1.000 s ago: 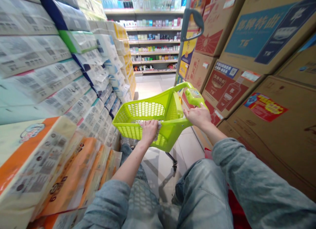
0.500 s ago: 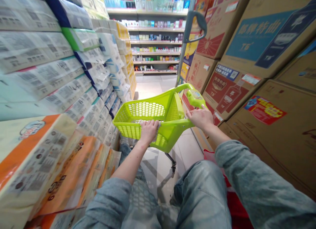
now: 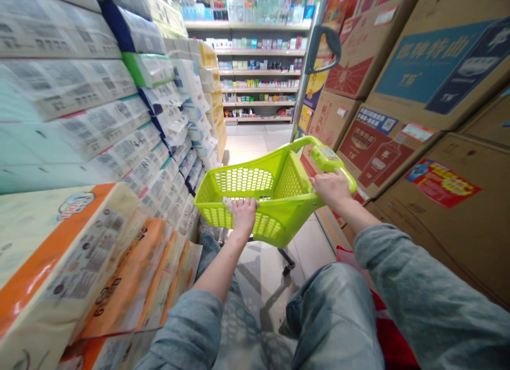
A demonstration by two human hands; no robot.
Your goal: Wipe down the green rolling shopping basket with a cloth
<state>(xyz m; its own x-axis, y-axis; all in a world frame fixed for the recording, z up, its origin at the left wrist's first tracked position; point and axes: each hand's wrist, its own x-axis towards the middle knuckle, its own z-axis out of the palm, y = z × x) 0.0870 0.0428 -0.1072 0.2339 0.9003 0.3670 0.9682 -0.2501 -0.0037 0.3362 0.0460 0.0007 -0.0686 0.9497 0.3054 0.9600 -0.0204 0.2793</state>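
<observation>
A lime-green plastic shopping cart [image 3: 292, 218] with perforated sides stands sideways in front of my knees. My left hand [image 3: 244, 217] is closed over the near rim of its basket. Something whitish and crumpled, perhaps a tissue or cloth [image 3: 228, 203], pokes out beside those fingers. At the cart's right end, my right hand [image 3: 331, 190] grips the handle area, near the thick green handle bar [image 3: 330, 161]; the fingers are partly hidden. Below the basket a dark leg with a caster [image 3: 288, 267] touches the tiled floor.
Packs of tissue paper [image 3: 99, 141] are piled on the left, orange-and-cream ones [image 3: 115, 274] closest. Cardboard cartons [image 3: 434, 168] rise on the right. A grey handle on a pole [image 3: 319, 51] stands before them. Stocked shelves [image 3: 258, 72] cross the aisle's far end. Something red [image 3: 392, 338] lies by my right leg.
The cart and both hands sit slightly further right in view, as does the whole scene, so my head has turned a little left. Both hands keep their hold.
</observation>
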